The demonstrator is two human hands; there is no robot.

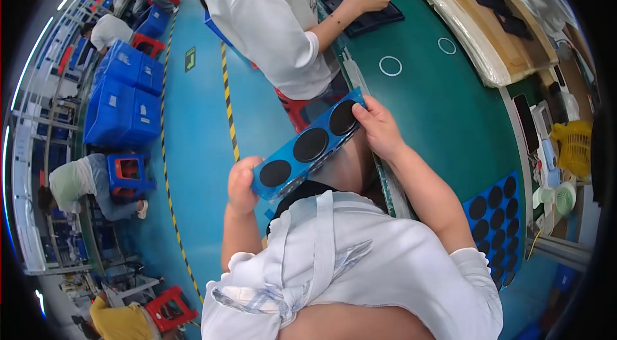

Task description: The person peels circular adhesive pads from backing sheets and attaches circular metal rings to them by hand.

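Between my two hands stretches a blue strip (289, 155) bearing three round black pads, tilted up toward the right. My left hand (243, 184) is closed on its lower left end. At the upper right end, my right hand (380, 126) grips the strip, thumb by the last black pad (344, 117). The strip is held above my lap, left of the bench edge. On the green bench at right lies a larger blue sheet (494, 227) with rows of black discs.
Two white rings (390, 66) lie on the green bench top (424, 128). A co-worker in a white top (267, 18) sits beside me, hands over black trays (366, 12). A wrapped cardboard stack (475, 25), a phone (526, 123) and a yellow basket (572, 147) line the far side.
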